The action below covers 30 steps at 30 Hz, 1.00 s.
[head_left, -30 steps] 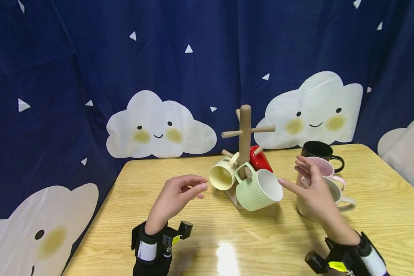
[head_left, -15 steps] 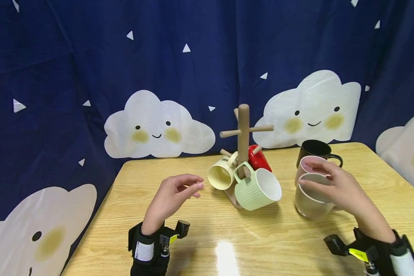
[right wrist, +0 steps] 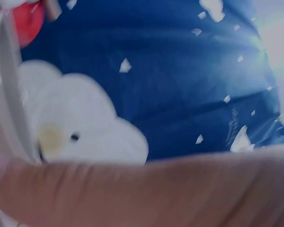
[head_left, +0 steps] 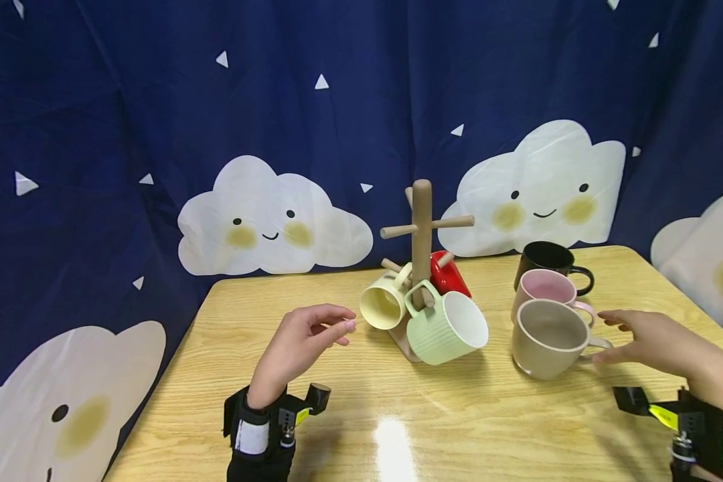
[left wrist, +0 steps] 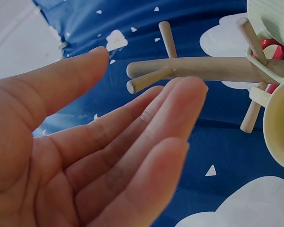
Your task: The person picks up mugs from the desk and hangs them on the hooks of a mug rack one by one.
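Observation:
On the right of the table, a beige mug (head_left: 549,338) stands upright with its handle pointing right. My right hand (head_left: 663,345) is at that handle, thumb and fingers apart on either side of it; whether they touch it is hard to tell. In the right wrist view a blurred thumb (right wrist: 109,194) crosses in front of the mug's pale rim (right wrist: 12,90). My left hand (head_left: 301,348) hovers over the table, fingers loosely bent and holding nothing. Right of it is a wooden mug tree (head_left: 422,234), hung with a yellow mug (head_left: 381,308), a green mug (head_left: 440,335) and a red mug (head_left: 448,276).
Behind the beige mug stand a pink mug (head_left: 539,284) and a black mug (head_left: 542,254), close together in a row. Upper pegs (head_left: 454,222) on the mug tree stick out bare. A blue curtain (head_left: 301,134) with clouds hangs behind the wooden table (head_left: 349,415).
My right hand has moved right, from beside the green mug, across the beige mug to its handle. My left hand has stayed nearly still. The view has shifted slightly.

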{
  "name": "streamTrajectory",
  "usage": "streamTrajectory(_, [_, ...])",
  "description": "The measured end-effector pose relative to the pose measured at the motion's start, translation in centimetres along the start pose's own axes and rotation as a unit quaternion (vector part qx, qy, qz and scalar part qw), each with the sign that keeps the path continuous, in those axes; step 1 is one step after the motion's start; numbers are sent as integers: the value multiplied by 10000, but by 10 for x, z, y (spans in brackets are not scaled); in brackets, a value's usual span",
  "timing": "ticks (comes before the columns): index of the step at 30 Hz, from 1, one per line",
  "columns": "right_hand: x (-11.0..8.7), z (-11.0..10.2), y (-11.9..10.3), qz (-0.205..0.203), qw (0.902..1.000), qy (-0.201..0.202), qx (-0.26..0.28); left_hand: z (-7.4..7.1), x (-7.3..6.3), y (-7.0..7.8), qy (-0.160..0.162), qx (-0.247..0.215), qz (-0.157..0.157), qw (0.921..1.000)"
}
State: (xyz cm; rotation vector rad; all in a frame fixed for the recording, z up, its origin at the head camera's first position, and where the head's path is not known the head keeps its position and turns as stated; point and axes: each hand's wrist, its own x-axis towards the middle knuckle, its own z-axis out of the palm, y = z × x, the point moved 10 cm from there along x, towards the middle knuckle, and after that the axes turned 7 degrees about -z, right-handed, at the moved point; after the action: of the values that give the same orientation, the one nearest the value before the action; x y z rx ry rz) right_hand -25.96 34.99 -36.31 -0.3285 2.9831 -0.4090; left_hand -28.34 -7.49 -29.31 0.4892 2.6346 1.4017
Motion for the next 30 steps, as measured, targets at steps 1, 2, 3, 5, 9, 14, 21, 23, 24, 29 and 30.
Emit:
streamTrajectory(1, [2, 2, 3, -30, 10000, -63, 53, 0, 0, 0, -7, 21, 13, 10000])
streamTrajectory(2, [3, 4, 5, -109, 9998, -125, 101, 1, 0, 1, -16, 57, 37, 10000])
streamTrajectory(3, [5, 6, 6, -211, 9994, -197, 165, 1, 0, 1, -22, 92, 69, 9999])
streamTrajectory(5, [6, 10, 7, -426, 9982, -252, 340, 2, 0, 1, -37, 110, 62, 9999])
streamTrajectory(9, [8, 13, 8, -693, 9947, -98, 755, 3, -1, 2, -77, 90, 99, 9999])
streamTrajectory(14, [10, 14, 8, -1220, 9832, 181, 1342, 4, 0, 4, -117, 120, 167, 9997])
streamTrajectory(21, [12, 15, 2, -1840, 9640, 274, 1900, 5, 2, 0, -75, 188, 79, 9998])
streamTrajectory(23, [12, 13, -1, -1979, 9581, 333, 2042, 5, 2, -1, -55, 181, 59, 9998])
streamTrajectory(24, [11, 12, -2, -2012, 9555, 358, 2125, 5, 2, -1, -43, 174, 43, 9998])
streamTrajectory(29, [9, 3, -8, -1892, 9573, 658, 2084, 4, 1, 1, -66, 145, 143, 9998])
streamTrajectory(30, [8, 0, -8, -1820, 9600, 773, 1985, 4, 0, 2, -75, 130, 180, 9997])
